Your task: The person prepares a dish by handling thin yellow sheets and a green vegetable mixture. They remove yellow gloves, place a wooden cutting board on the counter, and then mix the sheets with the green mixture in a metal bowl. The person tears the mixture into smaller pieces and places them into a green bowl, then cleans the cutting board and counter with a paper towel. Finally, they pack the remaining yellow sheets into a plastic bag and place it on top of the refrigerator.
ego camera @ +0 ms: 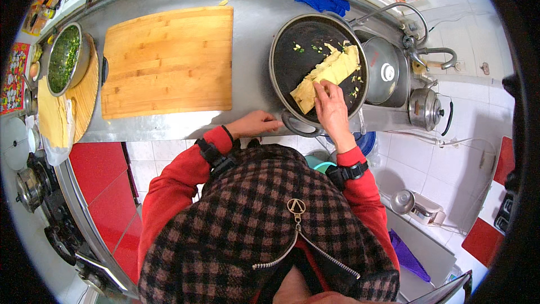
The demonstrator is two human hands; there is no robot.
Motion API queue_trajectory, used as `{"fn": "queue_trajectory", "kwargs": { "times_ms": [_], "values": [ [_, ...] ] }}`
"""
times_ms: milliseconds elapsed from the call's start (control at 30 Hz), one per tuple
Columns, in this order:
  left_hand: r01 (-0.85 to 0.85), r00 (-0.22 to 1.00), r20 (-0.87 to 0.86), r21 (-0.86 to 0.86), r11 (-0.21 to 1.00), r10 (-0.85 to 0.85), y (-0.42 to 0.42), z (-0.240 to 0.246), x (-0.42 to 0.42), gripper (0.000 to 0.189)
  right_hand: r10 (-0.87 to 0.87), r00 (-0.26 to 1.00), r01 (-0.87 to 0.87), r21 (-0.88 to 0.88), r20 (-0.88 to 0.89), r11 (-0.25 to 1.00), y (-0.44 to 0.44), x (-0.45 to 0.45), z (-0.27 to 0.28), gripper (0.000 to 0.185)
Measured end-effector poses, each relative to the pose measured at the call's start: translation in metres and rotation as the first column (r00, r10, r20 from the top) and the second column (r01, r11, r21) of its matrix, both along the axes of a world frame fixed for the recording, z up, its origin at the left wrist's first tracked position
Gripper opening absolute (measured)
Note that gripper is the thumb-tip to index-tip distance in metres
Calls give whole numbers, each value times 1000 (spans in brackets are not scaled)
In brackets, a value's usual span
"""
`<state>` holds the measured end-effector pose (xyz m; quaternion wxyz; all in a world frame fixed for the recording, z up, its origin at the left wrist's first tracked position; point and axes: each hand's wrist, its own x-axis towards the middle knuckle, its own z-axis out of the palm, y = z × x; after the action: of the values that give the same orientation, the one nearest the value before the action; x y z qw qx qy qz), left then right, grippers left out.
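Note:
A dark round pan (pixel 295 67) with looped handles stands on the steel counter before me. Inside it, yellow filled rolls (pixel 333 67) made of thin sheets lie side by side in a slanting row, with bits of green and yellow filling scattered around. My right hand (pixel 331 103) reaches over the pan's near rim, its thumb and fingers closed on a roll toward the row's lower end. Just left of the near pan handle (pixel 301 126), my left hand (pixel 256 124) hovers or rests at the counter's front edge, holding nothing, thumb stretched toward the handle.
Left of the pan lies a bamboo cutting board (pixel 168 63). Further left, a steel bowl of chopped green filling (pixel 63 61) and yellow sheets (pixel 52 114) sit on a round wooden board (pixel 84 109). At right are a glass lid (pixel 379 71) in the sink, a faucet (pixel 434 52) and a kettle (pixel 424 109).

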<state>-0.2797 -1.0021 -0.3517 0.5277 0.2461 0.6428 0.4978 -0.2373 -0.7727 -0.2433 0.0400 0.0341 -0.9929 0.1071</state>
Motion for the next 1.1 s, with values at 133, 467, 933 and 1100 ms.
{"fn": "queue_trajectory", "kwargs": {
  "times_ms": [133,467,933,1100],
  "values": [
    [5,999,31,52,999,-7,-4,-3,-5,48,4,1000,-4,14,7,1000,-1,-1,-2,40],
    [102,990,-96,-1,995,-102,-18,34,-23,40,-154,975,155,-5,-161,988,26,10,14,20],
    [-203,265,-958,54,978,108,61,97,-41,47,-130,971,156,122,-199,980,90,8,6,22],
    [-267,174,-985,-45,963,2,83,86,-36,52,-34,983,64,164,-180,984,115,-9,1,24]
  ]
}}
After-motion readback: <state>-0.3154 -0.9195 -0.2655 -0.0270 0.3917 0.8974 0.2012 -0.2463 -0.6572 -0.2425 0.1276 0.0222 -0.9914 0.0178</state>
